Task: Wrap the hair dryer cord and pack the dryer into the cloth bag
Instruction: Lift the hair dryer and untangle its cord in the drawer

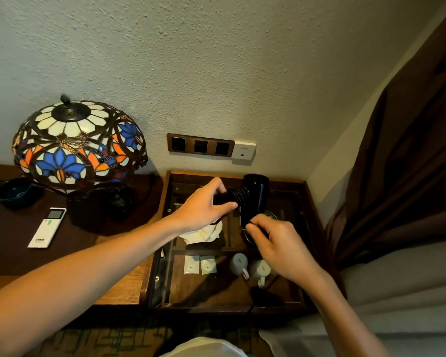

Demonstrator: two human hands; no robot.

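Note:
A black hair dryer (255,197) is held above a glass-topped cabinet, its body upright and its handle pointing left. My left hand (204,204) grips the handle, where the black cord (240,195) is coiled in tight turns. My right hand (278,243) is lower right of the dryer and pinches the loose end of the cord near the barrel's lower end. A pale cloth bag (206,234) lies crumpled on the glass under my left wrist, mostly hidden by the hand.
The glass-topped cabinet (307,217) shows two mugs (250,266) and sachets (200,264) beneath the glass. On the wooden table to the left stand a stained-glass lamp (77,145), a white remote (47,226) and a dark bowl (17,193). Wall sockets (200,145) behind; brown curtain (402,163) on the right.

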